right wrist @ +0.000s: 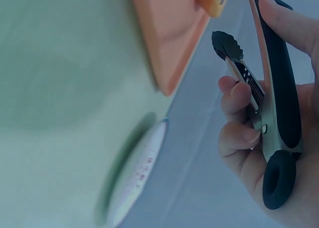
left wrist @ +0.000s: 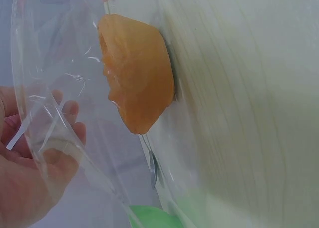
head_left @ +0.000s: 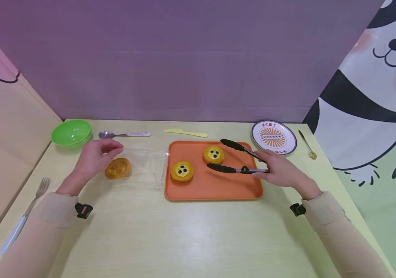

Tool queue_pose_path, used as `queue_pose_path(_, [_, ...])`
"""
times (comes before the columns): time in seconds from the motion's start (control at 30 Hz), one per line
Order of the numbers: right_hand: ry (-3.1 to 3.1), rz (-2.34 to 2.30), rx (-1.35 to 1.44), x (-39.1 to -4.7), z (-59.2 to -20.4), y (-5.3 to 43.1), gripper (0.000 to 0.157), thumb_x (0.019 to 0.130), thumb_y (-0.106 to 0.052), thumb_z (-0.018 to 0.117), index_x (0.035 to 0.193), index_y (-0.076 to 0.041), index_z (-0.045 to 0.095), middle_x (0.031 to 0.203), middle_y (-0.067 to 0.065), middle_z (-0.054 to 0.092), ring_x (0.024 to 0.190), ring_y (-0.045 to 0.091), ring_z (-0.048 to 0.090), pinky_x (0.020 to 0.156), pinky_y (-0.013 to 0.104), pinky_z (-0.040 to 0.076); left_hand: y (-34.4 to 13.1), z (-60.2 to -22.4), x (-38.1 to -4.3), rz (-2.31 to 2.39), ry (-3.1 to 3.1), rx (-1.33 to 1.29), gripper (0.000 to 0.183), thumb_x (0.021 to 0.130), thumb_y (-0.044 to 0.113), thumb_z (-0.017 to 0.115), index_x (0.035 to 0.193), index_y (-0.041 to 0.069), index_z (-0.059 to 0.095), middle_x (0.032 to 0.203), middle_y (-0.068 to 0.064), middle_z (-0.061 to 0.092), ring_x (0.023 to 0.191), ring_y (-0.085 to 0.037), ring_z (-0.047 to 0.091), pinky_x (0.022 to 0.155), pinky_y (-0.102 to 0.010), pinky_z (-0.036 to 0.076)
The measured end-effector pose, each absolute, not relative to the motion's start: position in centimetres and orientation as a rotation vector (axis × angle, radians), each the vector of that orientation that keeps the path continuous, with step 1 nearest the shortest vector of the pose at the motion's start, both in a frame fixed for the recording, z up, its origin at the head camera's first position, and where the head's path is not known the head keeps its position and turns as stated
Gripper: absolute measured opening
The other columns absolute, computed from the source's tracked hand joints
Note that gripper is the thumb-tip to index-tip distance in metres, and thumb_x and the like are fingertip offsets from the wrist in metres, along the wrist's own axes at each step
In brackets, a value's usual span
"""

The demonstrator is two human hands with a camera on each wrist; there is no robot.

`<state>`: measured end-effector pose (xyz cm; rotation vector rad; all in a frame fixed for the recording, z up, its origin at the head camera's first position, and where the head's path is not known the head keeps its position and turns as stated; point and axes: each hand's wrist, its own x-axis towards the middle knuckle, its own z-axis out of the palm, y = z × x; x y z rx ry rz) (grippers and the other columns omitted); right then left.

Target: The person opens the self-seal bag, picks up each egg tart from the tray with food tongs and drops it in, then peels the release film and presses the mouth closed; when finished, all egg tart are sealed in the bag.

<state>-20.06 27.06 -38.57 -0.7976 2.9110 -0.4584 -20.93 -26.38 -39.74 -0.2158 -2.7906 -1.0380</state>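
Note:
My left hand (head_left: pixel 93 160) pinches the upper edge of a clear plastic bag (head_left: pixel 147 166). Inside the bag lies a browned tart (head_left: pixel 118 168); the left wrist view shows its smooth orange side (left wrist: pixel 139 71) through the plastic. My right hand (head_left: pixel 281 168) grips black-tipped metal tongs (head_left: pixel 221 168), their arms spread apart over the orange tray (head_left: pixel 218 192). Two yellow tarts with dark dots, a nearer tart (head_left: pixel 182 171) and a farther tart (head_left: pixel 213 155), sit on this tray. The tong tips stand right of both tarts, with nothing between them.
Along the back are a green bowl (head_left: pixel 71 133), a spoon (head_left: pixel 128 134), a yellow knife (head_left: pixel 185 133) and a patterned plate (head_left: pixel 273 137). A small gold spoon (head_left: pixel 308 144) lies far right. The fork (head_left: pixel 27 212) is beside my left forearm.

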Motion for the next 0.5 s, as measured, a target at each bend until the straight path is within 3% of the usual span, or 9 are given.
queue_pose_path(0.07, [2.902, -0.483, -0.800, -20.2, -39.2, 27.2, 0.072, 0.081, -0.043, 0.071, 0.137, -0.005, 0.044, 0.130, 0.014, 0.051, 0.110, 0.028, 0.055, 0.096, 0.048, 0.045, -26.4, -39.8, -21.0, -1.034, -2.788, -0.218, 0.016, 0.088, 0.012, 0.065, 0.102, 0.005, 0.069, 0.098, -0.012, 0.068, 0.094, -0.030, 0.064, 0.077, -0.024, 0.055])
queue_pose_path(0.17, [2.905, -0.500, -0.810, -20.5, -39.9, 27.2, 0.071, 0.080, -0.041, 0.072, 0.136, -0.005, 0.046, 0.123, 0.012, 0.055, 0.092, 0.021, 0.057, 0.089, 0.042, 0.048, -26.4, -39.9, -21.0, -1.028, -2.786, -0.216, 0.015, 0.088, 0.012, 0.066, 0.101, 0.006, 0.070, 0.097, -0.011, 0.069, 0.093, -0.029, 0.065, 0.070, -0.009, 0.048])
queue_pose_path(0.3, [2.927, -0.489, -0.836, -20.6, -40.5, 27.0, 0.068, 0.080, -0.039, 0.072, 0.134, -0.004, 0.049, 0.105, 0.010, 0.059, 0.079, 0.016, 0.049, 0.075, 0.034, 0.046, -26.4, -40.0, -20.9, -1.025, -2.780, -0.217, 0.015, 0.087, 0.011, 0.066, 0.101, 0.005, 0.070, 0.097, -0.011, 0.069, 0.093, -0.029, 0.065, 0.070, -0.012, 0.049])
queue_pose_path(0.5, [2.934, -0.483, -0.821, -20.6, -40.7, 26.5, 0.060, 0.084, -0.039, 0.068, 0.132, -0.006, 0.052, 0.087, 0.004, 0.056, 0.076, 0.015, 0.045, 0.064, 0.028, 0.036, -26.6, -40.2, -20.9, -1.035, -2.738, -0.251, 0.014, 0.087, 0.010, 0.067, 0.099, 0.004, 0.070, 0.095, -0.012, 0.069, 0.091, -0.030, 0.066, 0.069, -0.008, 0.047])
